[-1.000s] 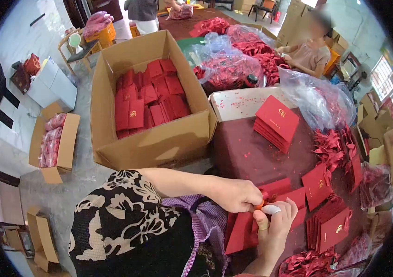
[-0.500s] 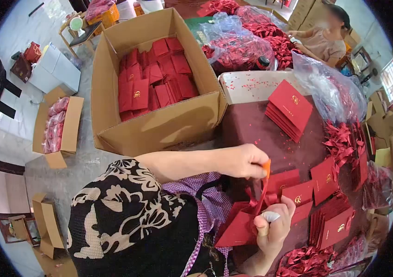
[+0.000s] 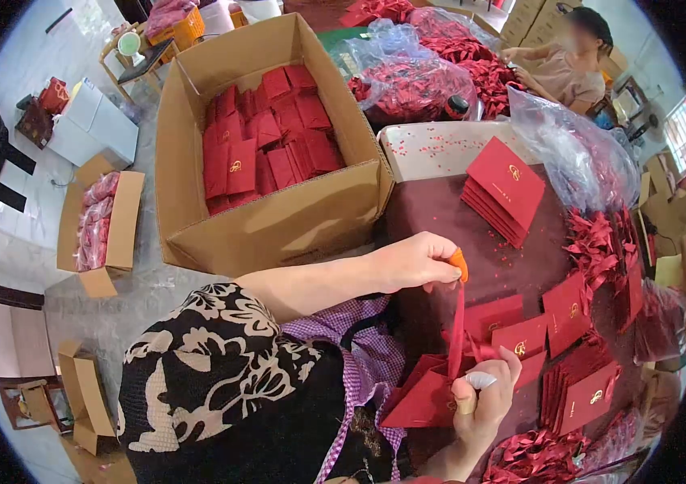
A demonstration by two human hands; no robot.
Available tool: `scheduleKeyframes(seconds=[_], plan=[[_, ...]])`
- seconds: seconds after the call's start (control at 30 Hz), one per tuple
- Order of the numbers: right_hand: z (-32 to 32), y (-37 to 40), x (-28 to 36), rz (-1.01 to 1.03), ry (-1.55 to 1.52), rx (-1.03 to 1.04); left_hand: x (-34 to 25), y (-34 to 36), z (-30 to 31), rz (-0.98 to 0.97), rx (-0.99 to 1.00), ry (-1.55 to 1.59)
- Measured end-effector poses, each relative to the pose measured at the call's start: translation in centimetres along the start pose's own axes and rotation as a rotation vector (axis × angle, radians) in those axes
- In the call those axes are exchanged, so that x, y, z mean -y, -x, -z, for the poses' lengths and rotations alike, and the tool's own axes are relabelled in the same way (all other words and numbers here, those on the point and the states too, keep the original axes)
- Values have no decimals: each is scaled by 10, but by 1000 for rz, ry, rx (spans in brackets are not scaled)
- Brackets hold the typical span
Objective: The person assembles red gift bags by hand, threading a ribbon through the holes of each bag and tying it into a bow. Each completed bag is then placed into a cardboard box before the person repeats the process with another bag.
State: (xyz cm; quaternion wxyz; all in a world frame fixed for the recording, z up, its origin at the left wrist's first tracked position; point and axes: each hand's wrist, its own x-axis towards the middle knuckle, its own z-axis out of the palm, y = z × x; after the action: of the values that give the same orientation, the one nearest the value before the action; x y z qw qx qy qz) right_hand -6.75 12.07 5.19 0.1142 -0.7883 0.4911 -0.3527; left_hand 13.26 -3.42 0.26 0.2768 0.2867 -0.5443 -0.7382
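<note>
My left hand (image 3: pixel 422 262), an orange finger cover on one finger, pinches the upper end of a red ribbon (image 3: pixel 456 331). The ribbon stretches taut down to a red paper gift bag (image 3: pixel 422 402) at the table's near edge. My right hand (image 3: pixel 484 399) is closed at the bag's top edge and the ribbon's lower part; white tape wraps one of its fingers and a tan cover sits on its thumb. Just beyond lie more red bags (image 3: pixel 520 343) with gold print. A fanned stack of red bags (image 3: pixel 581 395) lies to the right.
An open cardboard box (image 3: pixel 278 234) full of red bags stands beside the table. Another stack of bags (image 3: pixel 508 189) lies near a white tray (image 3: pixel 431 145) with red bits. Loose ribbons (image 3: pixel 532 458) lie near my right wrist. Across the table sits another person (image 3: pixel 565 73) among plastic bags.
My left hand has moved slightly up and left, drawing the ribbon straighter. My right hand stays at the bag, with its fingers slightly shifted.
</note>
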Motion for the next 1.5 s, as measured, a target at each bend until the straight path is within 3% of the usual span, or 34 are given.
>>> scheduleKeyframes(seconds=[0.23,0.4,0.5,0.6,0.83,0.87,0.97,1.07,1.3,1.37,1.4,1.5], plan=[[5,-2,1,-24,46,-44,2,-2,-4,-144,-148,-34],[5,-5,-1,-44,72,-62,-5,7,-13,-147,183,-110],[3,-7,-2,-34,69,-46,-3,12,-24,-278,409,-190],[1,-8,-2,-36,60,-46,-1,15,-31,-337,511,-260],[0,-7,-3,-45,80,-80,5,14,-32,-190,337,-140],[0,-7,-4,-46,74,-92,10,14,-37,-246,290,90],[1,-7,-4,-75,67,-113,3,20,-28,-44,321,241],[2,-7,-4,-85,49,-125,11,17,-31,-154,481,155],[2,-3,-4,-103,-11,-161,16,14,-40,-371,532,32],[2,-4,-2,-124,-42,-184,14,17,-42,-215,601,198],[1,-4,-1,-123,-42,-185,13,16,-40,-238,616,186],[1,-2,-1,-132,-83,-211,17,18,-41,-98,416,334]])
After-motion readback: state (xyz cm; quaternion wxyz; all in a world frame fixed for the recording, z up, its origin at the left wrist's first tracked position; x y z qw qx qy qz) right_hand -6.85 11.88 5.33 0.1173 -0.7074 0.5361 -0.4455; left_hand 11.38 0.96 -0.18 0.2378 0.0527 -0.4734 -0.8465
